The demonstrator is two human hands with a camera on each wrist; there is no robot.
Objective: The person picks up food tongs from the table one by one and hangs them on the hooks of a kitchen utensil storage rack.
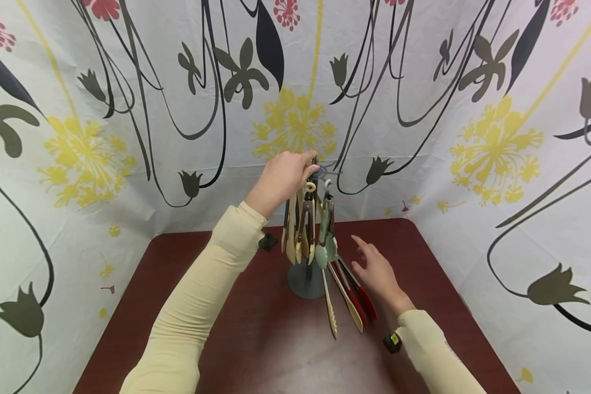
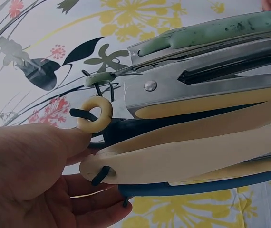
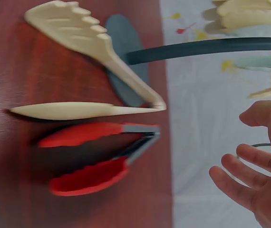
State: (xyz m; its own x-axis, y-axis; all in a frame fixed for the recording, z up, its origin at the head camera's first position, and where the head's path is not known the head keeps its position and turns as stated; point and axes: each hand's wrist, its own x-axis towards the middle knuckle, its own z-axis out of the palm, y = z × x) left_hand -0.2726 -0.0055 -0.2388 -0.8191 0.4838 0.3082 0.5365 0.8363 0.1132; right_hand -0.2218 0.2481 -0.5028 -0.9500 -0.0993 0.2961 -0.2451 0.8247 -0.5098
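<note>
My left hand (image 1: pixel 284 174) grips the top of a dark grey utensil stand (image 1: pixel 301 287), its thumb behind a cream ring (image 2: pixel 82 124) in the left wrist view. From the stand's hooks hang green-tipped tongs (image 1: pixel 323 241), cream-tipped tongs (image 1: pixel 298 253), a pale beige utensil (image 2: pixel 192 159) and a blue one (image 2: pixel 207 189). Low on the right, my right hand (image 1: pixel 378 274) is held with spread fingers, holding nothing. Near it on the table lie red-tipped tongs (image 3: pixel 88 178) and cream tongs (image 3: pixel 73 28) with one slotted head. Hanging utensils partly hide the stand's pole.
The dark red table (image 1: pixel 256 334) backs onto a white patterned curtain (image 1: pixel 295 71), which also rises at both sides. The cream and red tongs lie just right of the round stand base. Small black wrist devices (image 1: pixel 393 343) sit by the sleeves.
</note>
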